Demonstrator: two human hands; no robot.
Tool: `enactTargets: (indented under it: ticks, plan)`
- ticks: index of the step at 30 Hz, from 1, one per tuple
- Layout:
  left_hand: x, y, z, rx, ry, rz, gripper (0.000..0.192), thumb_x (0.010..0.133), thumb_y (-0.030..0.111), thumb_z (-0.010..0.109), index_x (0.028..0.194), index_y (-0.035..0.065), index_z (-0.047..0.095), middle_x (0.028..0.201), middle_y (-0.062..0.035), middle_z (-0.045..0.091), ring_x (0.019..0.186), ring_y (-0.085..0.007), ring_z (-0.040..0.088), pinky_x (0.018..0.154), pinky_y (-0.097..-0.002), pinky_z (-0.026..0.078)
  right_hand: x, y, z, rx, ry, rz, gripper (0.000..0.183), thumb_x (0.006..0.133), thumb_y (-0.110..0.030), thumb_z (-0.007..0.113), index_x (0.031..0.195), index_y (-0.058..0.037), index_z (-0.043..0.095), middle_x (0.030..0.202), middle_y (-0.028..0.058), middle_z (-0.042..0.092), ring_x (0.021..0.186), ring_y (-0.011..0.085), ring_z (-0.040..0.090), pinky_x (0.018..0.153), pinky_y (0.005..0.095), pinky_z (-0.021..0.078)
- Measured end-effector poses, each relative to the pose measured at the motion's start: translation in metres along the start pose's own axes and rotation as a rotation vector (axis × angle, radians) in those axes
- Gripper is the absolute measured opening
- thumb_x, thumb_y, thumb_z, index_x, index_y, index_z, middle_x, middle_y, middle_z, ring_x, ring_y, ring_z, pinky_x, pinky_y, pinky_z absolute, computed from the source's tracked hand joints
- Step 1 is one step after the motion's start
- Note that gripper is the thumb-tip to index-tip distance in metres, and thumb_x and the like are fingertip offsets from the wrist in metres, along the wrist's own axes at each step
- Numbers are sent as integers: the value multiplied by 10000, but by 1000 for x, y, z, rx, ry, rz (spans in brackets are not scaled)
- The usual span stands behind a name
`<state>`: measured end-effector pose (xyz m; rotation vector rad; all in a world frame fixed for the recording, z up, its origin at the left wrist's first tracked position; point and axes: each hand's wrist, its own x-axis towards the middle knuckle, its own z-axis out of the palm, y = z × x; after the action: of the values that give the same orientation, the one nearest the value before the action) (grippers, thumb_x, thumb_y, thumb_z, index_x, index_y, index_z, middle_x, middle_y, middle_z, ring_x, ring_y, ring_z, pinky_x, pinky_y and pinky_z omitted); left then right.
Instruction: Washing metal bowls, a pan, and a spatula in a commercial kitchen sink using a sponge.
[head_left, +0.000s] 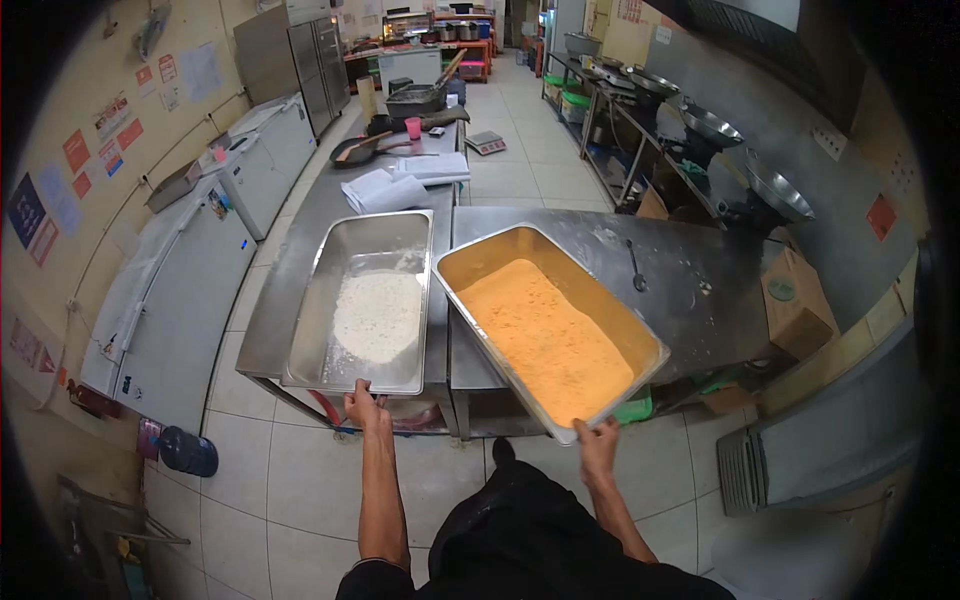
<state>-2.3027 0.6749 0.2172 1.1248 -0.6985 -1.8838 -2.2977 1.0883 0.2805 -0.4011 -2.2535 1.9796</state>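
Observation:
My left hand (366, 405) grips the near rim of a deep stainless steel pan (306, 330) on the left metal table. White flour-like powder (379, 315) lies in a heap inside it, with thinner dust around. At the near corner of a second steel pan (630, 319), my right hand (598, 450) holds the rim. Orange powder with small lumps (544, 341) covers this pan's floor. The second pan sits askew, its near end jutting past the table edge. Its far left corner comes close to the first pan's right rim.
A metal spoon (636, 270) lies on the powder-dusted right table (690, 300). Behind the left pan are white papers or bags (409, 180), a black frying pan (360, 150) and a pink cup (413, 127). Woks (780, 187) line the right wall; chest freezers (187, 300) stand left.

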Motion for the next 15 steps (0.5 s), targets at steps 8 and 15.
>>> enactTargets:
  ticks: [8, 15]
  plan:
    - [40, 13, 0, 13, 37, 18, 200, 723, 87, 624, 867, 114, 488, 895, -31, 540, 779, -168, 554, 542, -351, 484, 24, 23, 123, -67, -64, 66, 282, 712, -144, 695, 852, 93, 637, 1286, 178, 348, 1175, 284, 417, 961, 377, 379]
    - [56, -21, 19, 24, 92, 109, 213, 723, 99, 638, 852, 92, 469, 810, -23, 499, 690, -146, 526, 408, -305, 429, 119, 49, 156, -31, -160, 35, 205, 684, -91, 695, 774, 89, 654, 1233, 165, 398, 1123, 274, 457, 909, 354, 405]
